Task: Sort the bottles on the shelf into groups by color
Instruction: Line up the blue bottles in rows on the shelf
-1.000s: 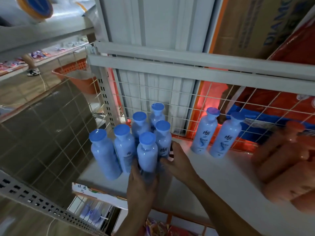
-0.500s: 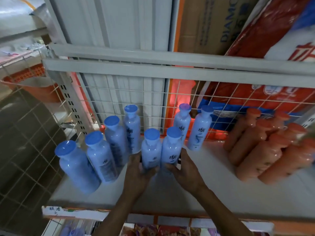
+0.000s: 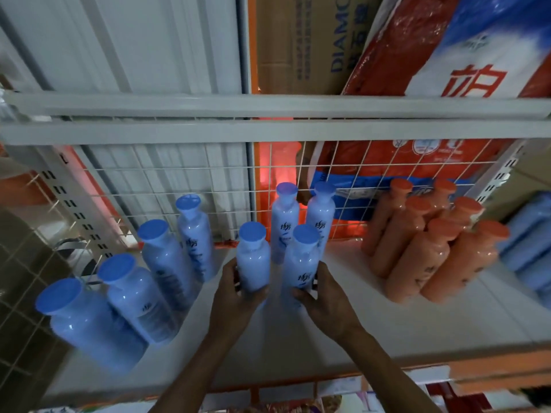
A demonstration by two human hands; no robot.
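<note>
flanking each grip clamped on a blue bottle: more blue bottles, orange bottles.

Bottles on shelf

Cardboard box and red-white-blue printed bag behind white wire grid, brown tiled floor at left.

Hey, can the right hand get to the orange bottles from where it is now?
Probably yes. The right hand is wrapped around a blue bottle, so it must let go first. The shelf between it and the orange bottles is bare.
</note>
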